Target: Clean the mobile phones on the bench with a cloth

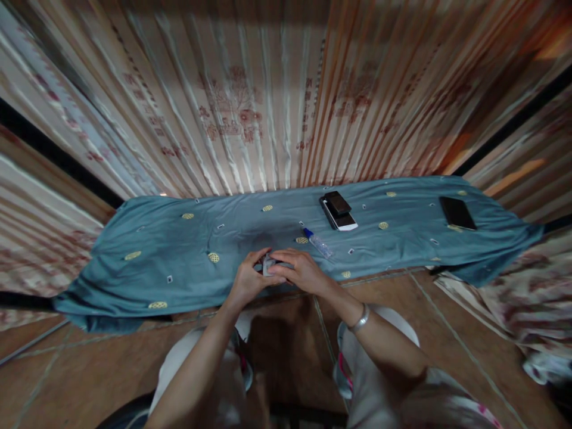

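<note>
- Both hands meet at the near edge of the bench, fingertips curled inward toward each other over one small object.
- Left hand (248, 279): fingers bent, thumb and forefinger pinching the left side of a small pale grey-white folded item (269, 264); what it is made of is too small to tell.
- Right hand (300, 270): fingers curled over the top and right side of the same item, covering most of it; a silver metal bangle (360, 319) sits on that wrist.
- Folded item sits between the two hands, at or just above the teal-blue cloth with small yellow embroidered ovals (179, 244) that covers the bench; whether it touches the cloth cannot be told.
- Small clear plastic bottle with a blue cap (317, 242) lies on its side on the cloth, just beyond the right hand, tilted diagonally.
- Further back, right of centre: a white-edged phone with a smaller dark rectangular case stacked on top (338, 211).
- Far right end of the cloth: a flat black rectangular phone (456, 212), well apart from the hands.
- Pleated cream curtain with a faded red printed pattern (250, 113) hangs behind the bench.
- Brown tiled floor (89, 369) below; the person's knees in pale trousers show at the bottom of the view.
</note>
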### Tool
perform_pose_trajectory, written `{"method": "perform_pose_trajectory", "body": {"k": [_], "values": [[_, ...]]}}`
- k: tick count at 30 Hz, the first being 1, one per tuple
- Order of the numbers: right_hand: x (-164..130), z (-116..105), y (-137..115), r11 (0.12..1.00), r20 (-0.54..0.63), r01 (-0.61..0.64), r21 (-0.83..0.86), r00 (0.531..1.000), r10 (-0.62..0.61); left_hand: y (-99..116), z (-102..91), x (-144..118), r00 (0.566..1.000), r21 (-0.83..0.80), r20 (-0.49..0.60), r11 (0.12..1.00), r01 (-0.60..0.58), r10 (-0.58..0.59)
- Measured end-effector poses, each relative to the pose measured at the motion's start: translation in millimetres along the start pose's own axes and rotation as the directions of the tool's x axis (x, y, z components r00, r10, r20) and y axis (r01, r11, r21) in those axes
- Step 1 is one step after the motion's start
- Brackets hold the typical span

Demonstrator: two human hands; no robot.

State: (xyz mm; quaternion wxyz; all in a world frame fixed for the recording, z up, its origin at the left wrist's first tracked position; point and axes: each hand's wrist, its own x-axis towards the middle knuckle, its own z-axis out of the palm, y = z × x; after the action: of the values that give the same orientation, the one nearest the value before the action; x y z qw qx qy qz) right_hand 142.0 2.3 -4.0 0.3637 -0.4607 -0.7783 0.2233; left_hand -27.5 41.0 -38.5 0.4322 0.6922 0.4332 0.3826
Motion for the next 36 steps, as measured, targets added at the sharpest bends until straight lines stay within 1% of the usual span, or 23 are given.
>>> {"method": "perform_pose_trajectory", "body": {"k": [6,12,19,23,26,29,36], "values": [[-2,-2,-1,1.000,0.014,0.012,0.022,1.000,-0.012,2,-0.6,0,1.000,0.022,-0.023,1.000,0.010,-0.009],[-3,0,2,1.000,0.020,0.002,0.017,1.000,-0.002,3,-3.0,1,0.999,0.026,-0.029,0.999,0.024,-0.023],[-5,0,4,0.999,0.014,0.014,0.029,1.000,-0.015,10,-5.2,-1,0.999,0.045,-0.035,0.999,0.007,-0.006],[-6,0,3,1.000,0.025,0.021,-0.014,0.999,-0.021,5,-1.8,-4,1.000,0.014,-0.025,1.000,0.004,-0.003],[-8,1,2,0.998,0.043,0.029,-0.063,0.999,-0.026,-3,0.2,-5,1.000,-0.010,-0.006,1.000,0.023,-0.023],[-9,1,1,0.997,0.050,0.024,-0.079,0.999,-0.020,-7,0.6,-5,0.999,-0.019,0.003,0.999,0.040,-0.040],[-7,-4,-3,1.000,0.054,0.018,0.015,0.998,-0.019,1,-2.6,-4,0.999,-0.020,-0.003,0.999,0.048,-0.048]]}}
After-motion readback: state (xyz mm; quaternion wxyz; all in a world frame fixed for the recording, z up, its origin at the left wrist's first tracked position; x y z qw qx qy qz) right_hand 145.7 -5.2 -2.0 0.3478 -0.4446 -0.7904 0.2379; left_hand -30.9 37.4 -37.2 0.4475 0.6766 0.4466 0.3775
